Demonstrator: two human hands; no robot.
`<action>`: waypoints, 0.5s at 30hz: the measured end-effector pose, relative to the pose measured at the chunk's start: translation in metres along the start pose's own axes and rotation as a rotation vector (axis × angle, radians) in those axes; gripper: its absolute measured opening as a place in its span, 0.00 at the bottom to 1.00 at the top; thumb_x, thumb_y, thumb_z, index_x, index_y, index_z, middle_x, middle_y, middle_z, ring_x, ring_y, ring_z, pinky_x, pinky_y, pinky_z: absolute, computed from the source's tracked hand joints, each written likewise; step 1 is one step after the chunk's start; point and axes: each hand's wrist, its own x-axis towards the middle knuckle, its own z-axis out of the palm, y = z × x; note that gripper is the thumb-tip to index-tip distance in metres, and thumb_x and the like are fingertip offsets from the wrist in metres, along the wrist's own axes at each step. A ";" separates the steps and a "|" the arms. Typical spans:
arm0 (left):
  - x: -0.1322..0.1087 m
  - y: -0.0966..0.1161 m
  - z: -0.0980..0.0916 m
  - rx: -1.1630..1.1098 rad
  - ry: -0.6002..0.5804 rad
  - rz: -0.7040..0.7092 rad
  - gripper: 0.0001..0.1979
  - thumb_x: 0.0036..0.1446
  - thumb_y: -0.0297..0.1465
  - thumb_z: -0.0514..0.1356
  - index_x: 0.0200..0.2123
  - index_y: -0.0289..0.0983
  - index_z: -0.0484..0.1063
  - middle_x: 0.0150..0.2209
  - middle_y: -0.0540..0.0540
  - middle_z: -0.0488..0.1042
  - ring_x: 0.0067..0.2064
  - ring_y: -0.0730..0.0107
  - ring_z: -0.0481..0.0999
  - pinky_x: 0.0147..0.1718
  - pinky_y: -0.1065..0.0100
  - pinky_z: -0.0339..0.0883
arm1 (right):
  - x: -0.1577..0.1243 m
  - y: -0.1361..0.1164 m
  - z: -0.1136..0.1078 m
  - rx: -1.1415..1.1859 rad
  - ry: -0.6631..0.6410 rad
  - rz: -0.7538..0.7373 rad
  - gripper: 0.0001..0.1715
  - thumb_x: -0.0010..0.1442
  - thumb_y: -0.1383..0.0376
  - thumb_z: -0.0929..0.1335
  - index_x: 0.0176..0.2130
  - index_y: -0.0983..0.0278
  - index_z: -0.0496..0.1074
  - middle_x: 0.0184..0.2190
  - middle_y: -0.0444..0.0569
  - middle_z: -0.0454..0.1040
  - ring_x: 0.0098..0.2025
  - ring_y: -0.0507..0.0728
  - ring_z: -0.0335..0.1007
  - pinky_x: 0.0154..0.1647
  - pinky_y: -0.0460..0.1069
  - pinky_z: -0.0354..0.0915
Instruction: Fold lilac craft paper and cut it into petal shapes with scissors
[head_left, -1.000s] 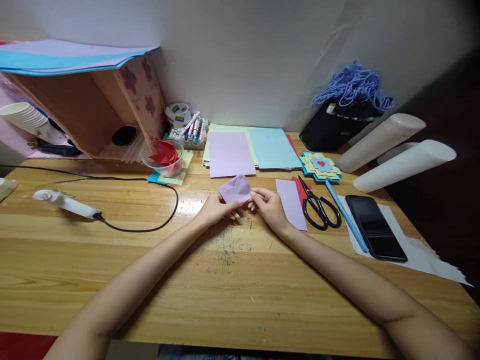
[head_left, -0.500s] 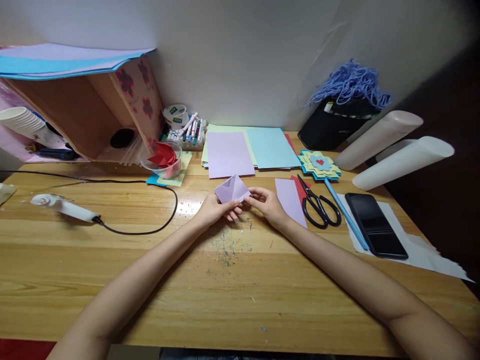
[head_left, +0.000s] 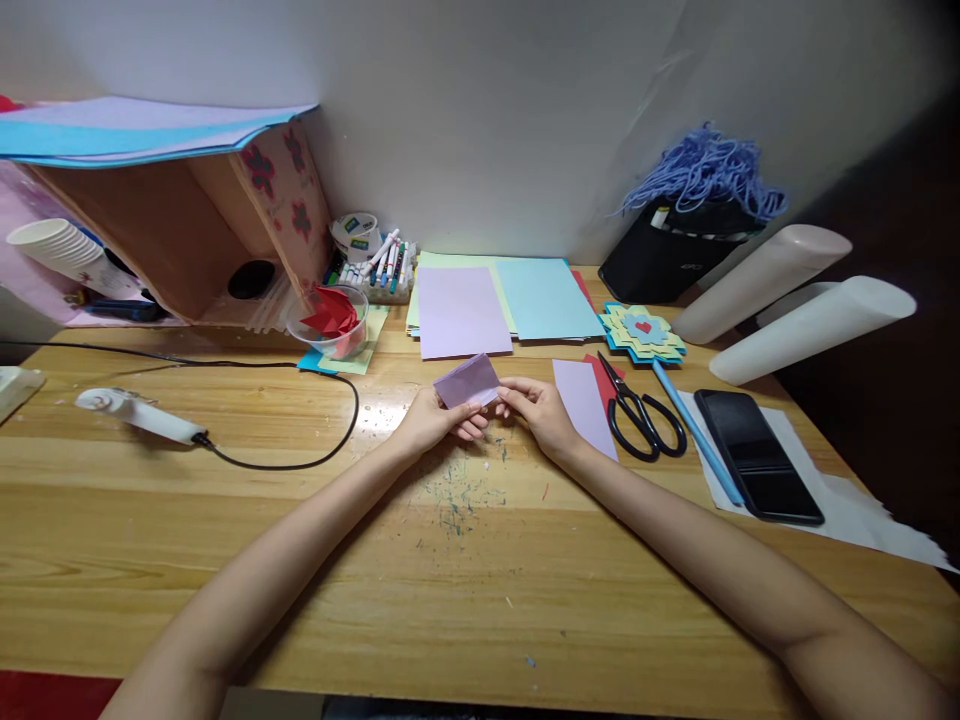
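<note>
A small piece of folded purple paper (head_left: pixel 468 381) is held up between both hands over the middle of the table. My left hand (head_left: pixel 442 418) pinches its lower left edge, thumb in front and fingers behind. At the lower right corner, the thumb and fingertips of my right hand (head_left: pixel 541 412) close on the paper. Beyond it lie a flat purple sheet (head_left: pixel 463 312) and a light blue sheet (head_left: pixel 547 298) on a stack. A purple strip (head_left: pixel 583 400) and black-handled scissors (head_left: pixel 637 415) rest beside my right hand.
Left of the hands are a white corded glue gun (head_left: pixel 146 415) and a clear bowl (head_left: pixel 352 338) with red folded paper. On the right lie a paper flower (head_left: pixel 643 330), a phone (head_left: pixel 757 455) and white rolls (head_left: pixel 814 325). A cardboard box (head_left: pixel 289 210) stands at the back left.
The purple paper has gone from a pointed, peaked shape to a flatter, four-sided one between my fingers. Both hands keep their hold, and the view has shifted slightly.
</note>
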 end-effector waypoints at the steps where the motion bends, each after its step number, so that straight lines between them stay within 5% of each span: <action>1: -0.001 0.001 0.001 -0.007 0.018 -0.007 0.15 0.47 0.35 0.63 0.32 0.27 0.72 0.24 0.42 0.75 0.23 0.73 0.74 0.25 0.72 0.68 | 0.000 0.000 0.000 0.007 0.005 0.001 0.15 0.49 0.57 0.69 0.33 0.65 0.74 0.21 0.44 0.71 0.22 0.50 0.65 0.24 0.46 0.63; 8: -0.004 0.007 -0.003 0.075 0.137 0.025 0.10 0.47 0.33 0.60 0.20 0.33 0.65 0.16 0.52 0.64 0.16 0.82 0.58 0.16 0.76 0.50 | 0.000 -0.007 0.001 0.009 -0.059 0.027 0.17 0.49 0.55 0.70 0.34 0.65 0.71 0.28 0.46 0.75 0.29 0.53 0.70 0.32 0.47 0.66; 12: -0.009 0.015 -0.010 0.276 -0.185 -0.020 0.04 0.43 0.28 0.58 0.20 0.33 0.65 0.17 0.53 0.61 0.18 0.81 0.57 0.17 0.74 0.46 | 0.002 -0.011 -0.005 0.048 -0.153 0.047 0.26 0.49 0.57 0.70 0.47 0.63 0.68 0.34 0.47 0.75 0.33 0.53 0.71 0.32 0.46 0.65; 15: -0.012 0.018 -0.012 0.346 -0.325 -0.004 0.04 0.44 0.29 0.57 0.23 0.33 0.67 0.18 0.53 0.62 0.19 0.80 0.58 0.18 0.74 0.47 | 0.005 -0.011 -0.010 -0.030 -0.228 0.110 0.22 0.46 0.59 0.72 0.41 0.65 0.72 0.31 0.48 0.75 0.30 0.52 0.70 0.30 0.46 0.64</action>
